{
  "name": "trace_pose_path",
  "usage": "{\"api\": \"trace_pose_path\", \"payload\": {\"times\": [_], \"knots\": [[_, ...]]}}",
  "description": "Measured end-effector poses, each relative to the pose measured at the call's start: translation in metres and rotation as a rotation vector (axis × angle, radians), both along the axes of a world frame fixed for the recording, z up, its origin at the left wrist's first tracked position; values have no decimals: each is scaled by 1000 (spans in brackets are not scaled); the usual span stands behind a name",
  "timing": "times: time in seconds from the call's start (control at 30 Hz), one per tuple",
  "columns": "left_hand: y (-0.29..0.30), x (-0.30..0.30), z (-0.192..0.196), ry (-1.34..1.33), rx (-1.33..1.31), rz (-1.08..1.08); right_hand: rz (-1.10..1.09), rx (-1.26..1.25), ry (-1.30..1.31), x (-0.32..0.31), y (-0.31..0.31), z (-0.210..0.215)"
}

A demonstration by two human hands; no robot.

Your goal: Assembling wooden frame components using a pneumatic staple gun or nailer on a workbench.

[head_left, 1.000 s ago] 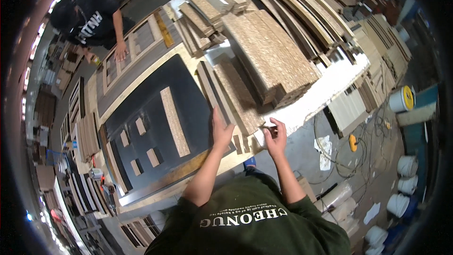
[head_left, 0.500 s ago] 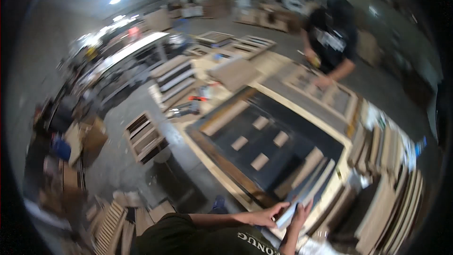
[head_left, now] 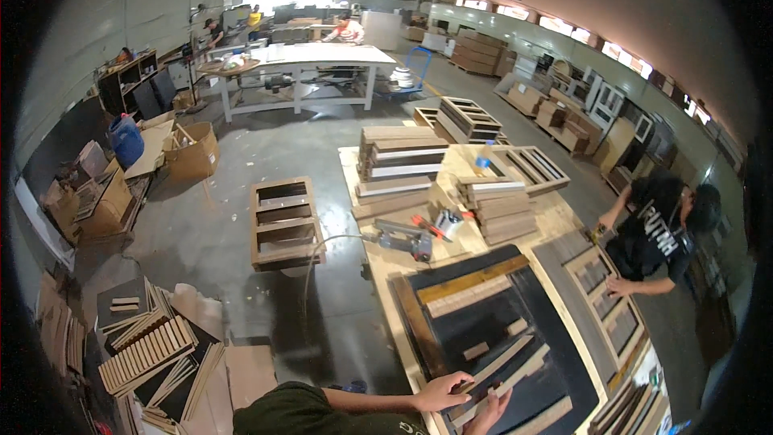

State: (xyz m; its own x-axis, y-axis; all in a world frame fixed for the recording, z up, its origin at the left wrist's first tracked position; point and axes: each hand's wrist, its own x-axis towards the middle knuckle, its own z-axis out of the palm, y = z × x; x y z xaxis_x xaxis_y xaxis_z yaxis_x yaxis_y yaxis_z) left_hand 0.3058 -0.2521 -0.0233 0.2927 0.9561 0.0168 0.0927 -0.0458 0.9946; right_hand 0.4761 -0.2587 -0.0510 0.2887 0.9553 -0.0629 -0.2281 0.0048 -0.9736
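Note:
My left hand (head_left: pixel 443 393) is closed on the near end of a narrow wood strip (head_left: pixel 503 359). Beside it, my right hand (head_left: pixel 488 414) grips a second wood strip (head_left: pixel 523 368), its fingers partly cut off by the lower edge. Both strips slant away to the right over a black board (head_left: pixel 483 314), roughly side by side. Small wood blocks, one (head_left: pixel 476 351) and another (head_left: pixel 516 327), lie on that board past the strips. A further wood strip (head_left: pixel 547 416) rests near its right side, and a row of light wood pieces (head_left: pixel 469 296) lies along the far end.
A nail gun (head_left: pixel 403 239) with a hose and stacked wood parts (head_left: pixel 398 163) stand on the table's far left. To the right, a co-worker (head_left: pixel 664 229) handles a wooden frame (head_left: pixel 604 294). Another frame (head_left: pixel 283 223) stands on the floor; slats (head_left: pixel 149 354) are piled at lower left.
The view has swung left, showing more of the far hall and the floor. My hands stay at the near ends of the strips, which now lie further apart.

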Motion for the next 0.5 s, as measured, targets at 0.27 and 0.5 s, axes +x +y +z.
{"api": "trace_pose_path", "payload": {"times": [0.27, 0.5], "knots": [[62, -55, -17, 300, 155, -35, -208, -152, -77, -15, 23, 27], [104, -4, -48, 448, 348, -197, -340, -243, -597, 65, 38, -51]]}}
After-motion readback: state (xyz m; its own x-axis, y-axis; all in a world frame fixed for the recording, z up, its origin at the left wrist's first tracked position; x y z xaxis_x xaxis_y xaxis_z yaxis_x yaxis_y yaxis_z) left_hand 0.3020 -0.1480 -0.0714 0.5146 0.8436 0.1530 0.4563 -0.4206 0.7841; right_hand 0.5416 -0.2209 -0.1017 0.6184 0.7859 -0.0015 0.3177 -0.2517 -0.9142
